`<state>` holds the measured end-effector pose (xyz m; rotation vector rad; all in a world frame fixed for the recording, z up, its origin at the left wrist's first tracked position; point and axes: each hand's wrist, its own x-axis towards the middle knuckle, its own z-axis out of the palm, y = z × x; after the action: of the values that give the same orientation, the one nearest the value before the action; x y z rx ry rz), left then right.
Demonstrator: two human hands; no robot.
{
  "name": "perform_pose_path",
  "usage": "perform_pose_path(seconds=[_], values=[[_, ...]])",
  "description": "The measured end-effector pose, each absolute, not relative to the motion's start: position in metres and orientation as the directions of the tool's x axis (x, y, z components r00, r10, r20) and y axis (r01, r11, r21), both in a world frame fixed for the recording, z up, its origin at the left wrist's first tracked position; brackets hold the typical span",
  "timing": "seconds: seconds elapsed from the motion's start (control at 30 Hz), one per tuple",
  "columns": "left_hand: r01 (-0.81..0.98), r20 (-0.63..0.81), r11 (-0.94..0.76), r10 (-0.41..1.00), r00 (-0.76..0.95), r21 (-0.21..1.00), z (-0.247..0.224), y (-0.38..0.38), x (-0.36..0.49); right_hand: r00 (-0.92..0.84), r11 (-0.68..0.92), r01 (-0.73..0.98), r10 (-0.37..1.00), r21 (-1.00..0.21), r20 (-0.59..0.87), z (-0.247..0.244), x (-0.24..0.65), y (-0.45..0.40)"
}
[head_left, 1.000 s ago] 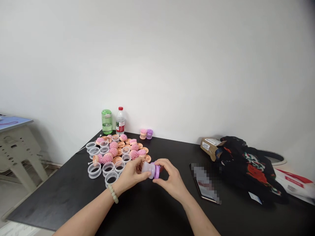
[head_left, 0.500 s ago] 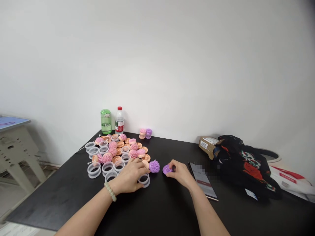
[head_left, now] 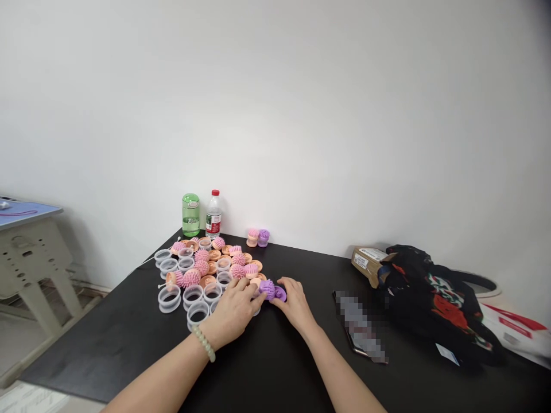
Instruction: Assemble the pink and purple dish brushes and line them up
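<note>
My left hand [head_left: 232, 312] rests at the front edge of a pile of parts, and its fingertips reach the purple spiky brush head [head_left: 267, 289]. A clear plastic ring [head_left: 257, 310] sits mostly hidden under those fingers. My right hand [head_left: 293, 301] has its fingers on a purple round base [head_left: 280, 293], which lies against the brush head. Whether the head and base are joined is hidden. The pile [head_left: 202, 269] holds pink spiky heads, peach bases and several clear rings.
The parts lie on a black table [head_left: 129, 338]. Behind them stand a green bottle [head_left: 190, 215], a water bottle [head_left: 213, 215] and two assembled brushes [head_left: 257, 237]. To the right are a phone [head_left: 357, 327], a cardboard parcel [head_left: 368, 265] and a black floral bag [head_left: 434, 304].
The purple head and base, apart half a second ago, now lie together between my hands. My right hand has moved left, towards my left hand.
</note>
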<state>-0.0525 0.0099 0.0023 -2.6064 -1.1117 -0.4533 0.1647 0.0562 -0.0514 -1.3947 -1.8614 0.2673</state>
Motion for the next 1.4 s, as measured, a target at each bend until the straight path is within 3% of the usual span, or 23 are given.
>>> perform_pose_path(seconds=[0.17,0.37,0.53,0.87,1.07,1.27,1.4], values=[[0.752,0.373,-0.644,0.670,0.642,-0.139,-0.003,0.012,-0.051,-0.104,0.411,0.705,0.866,-0.578,0.489,-0.059,0.165,0.069],[0.737,0.421,-0.675,0.680,0.601,0.039,0.006,0.012,-0.061,-0.216,0.475,0.675,0.859,-0.564,0.465,-0.054,0.180,0.061],[0.756,0.490,-0.643,0.702,0.517,0.124,0.021,0.010,-0.062,-0.171,0.425,0.717,0.876,-0.552,0.451,-0.044,0.190,0.072],[0.669,0.481,-0.743,0.593,0.646,0.018,-0.005,0.005,-0.047,-0.250,0.416,0.840,0.866,-0.349,0.433,-0.013,0.151,0.175],[0.705,0.534,-0.708,0.584,0.611,-0.032,0.002,0.005,-0.055,-0.302,0.385,0.900,0.888,-0.204,0.345,-0.006,0.126,0.227],[0.720,0.560,-0.692,0.580,0.591,-0.043,-0.004,0.010,-0.055,-0.292,0.347,0.931,0.892,-0.109,0.346,0.004,0.115,0.237],[0.716,0.556,-0.697,0.582,0.593,-0.035,-0.003,0.012,-0.056,-0.236,0.293,0.950,0.902,-0.108,0.363,0.010,0.118,0.225]])
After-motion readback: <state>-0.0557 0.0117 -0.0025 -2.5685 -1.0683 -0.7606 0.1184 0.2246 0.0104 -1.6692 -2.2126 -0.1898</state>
